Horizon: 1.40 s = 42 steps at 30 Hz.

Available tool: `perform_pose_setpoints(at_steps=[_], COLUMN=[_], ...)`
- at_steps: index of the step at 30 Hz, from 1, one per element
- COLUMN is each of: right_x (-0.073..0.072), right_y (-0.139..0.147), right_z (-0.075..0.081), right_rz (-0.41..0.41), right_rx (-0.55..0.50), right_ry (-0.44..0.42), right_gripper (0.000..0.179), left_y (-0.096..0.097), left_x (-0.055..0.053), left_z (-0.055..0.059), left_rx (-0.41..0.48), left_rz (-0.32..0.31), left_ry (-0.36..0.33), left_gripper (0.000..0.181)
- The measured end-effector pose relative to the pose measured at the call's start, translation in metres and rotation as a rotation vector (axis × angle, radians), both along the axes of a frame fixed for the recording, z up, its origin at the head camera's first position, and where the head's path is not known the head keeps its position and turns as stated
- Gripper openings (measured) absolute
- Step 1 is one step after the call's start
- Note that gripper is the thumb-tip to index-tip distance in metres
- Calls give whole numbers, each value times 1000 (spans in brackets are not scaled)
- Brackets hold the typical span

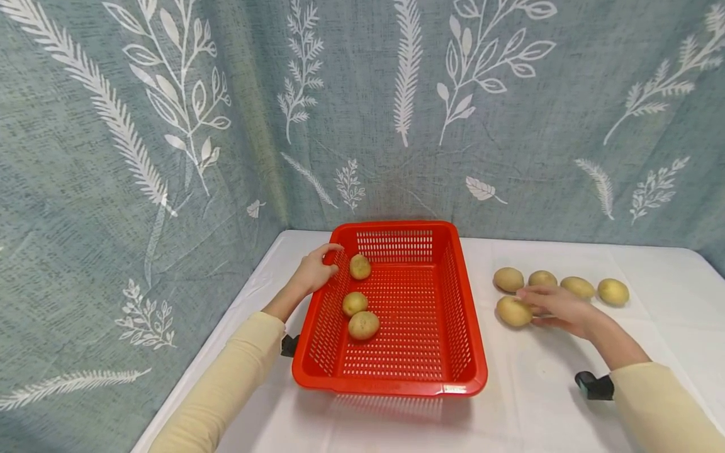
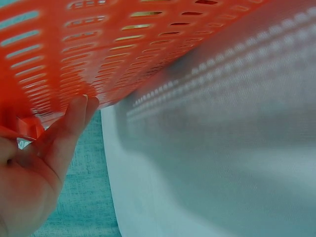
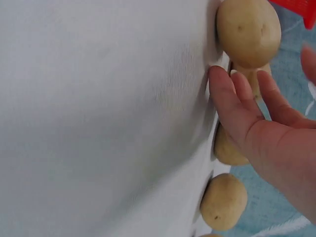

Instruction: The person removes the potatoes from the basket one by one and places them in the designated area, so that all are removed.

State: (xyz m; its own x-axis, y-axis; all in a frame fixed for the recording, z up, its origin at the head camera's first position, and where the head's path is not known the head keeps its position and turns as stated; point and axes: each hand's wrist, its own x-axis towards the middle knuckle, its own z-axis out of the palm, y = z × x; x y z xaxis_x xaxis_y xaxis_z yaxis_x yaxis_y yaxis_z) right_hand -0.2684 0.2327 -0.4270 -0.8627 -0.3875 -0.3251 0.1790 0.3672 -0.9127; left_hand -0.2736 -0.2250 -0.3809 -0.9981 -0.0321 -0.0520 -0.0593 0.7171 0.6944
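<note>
A red plastic basket [image 1: 391, 388] with slotted walls holds three potatoes along its left side, one of them a pale brown potato [image 1: 364, 325]. My left hand [image 1: 314, 267] grips the basket's left rim, with fingers along the outer wall in the left wrist view. On the right, my right hand [image 1: 561, 308] reaches toward the nearest loose potato [image 1: 514, 311]. Its fingers are extended and slightly bent, with the fingertips right at that potato [image 3: 249, 32] in the right wrist view; they are not curled round it. The thumb stands apart from the fingers.
Behind the right hand, several potatoes lie in a row, with one potato [image 1: 613, 292] at the right end. A white cloth [image 1: 532, 402] covers the table. A blue-green leaf-patterned curtain [image 1: 362, 126] hangs behind and at the left. Dark wrist devices [image 1: 595, 385] sit below both wrists.
</note>
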Motion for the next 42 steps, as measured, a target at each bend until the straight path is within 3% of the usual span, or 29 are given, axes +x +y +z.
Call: perform_pose_setpoints(at_steps=[4, 10, 16, 23, 31, 42], right_x=[-1, -8, -15, -22, -33, -48], right_y=[8, 24, 34, 36, 27, 4], right_z=[2, 10, 26, 45, 57, 73], right_rz=[-41, -39, -7, -72, -104, -97], right_rx=[-17, -58, -111, -287, -415, -384], right_ry=[-36, -20, -44, -154, -199, -176], right_gripper=[67, 56, 69, 25, 31, 52], left_y=[-1, -1, -1, -1, -2, -2], left_x=[0, -1, -2, -3, -3, -3], left_z=[-1, -1, 0, 0, -3, -4], left_rx=[-8, -6, -10, -4, -7, 3], left_rz=[0, -7, -9, -11, -15, -6], left_ry=[1, 13, 5, 1, 12, 15], left_gripper=[46, 47, 47, 47, 46, 46])
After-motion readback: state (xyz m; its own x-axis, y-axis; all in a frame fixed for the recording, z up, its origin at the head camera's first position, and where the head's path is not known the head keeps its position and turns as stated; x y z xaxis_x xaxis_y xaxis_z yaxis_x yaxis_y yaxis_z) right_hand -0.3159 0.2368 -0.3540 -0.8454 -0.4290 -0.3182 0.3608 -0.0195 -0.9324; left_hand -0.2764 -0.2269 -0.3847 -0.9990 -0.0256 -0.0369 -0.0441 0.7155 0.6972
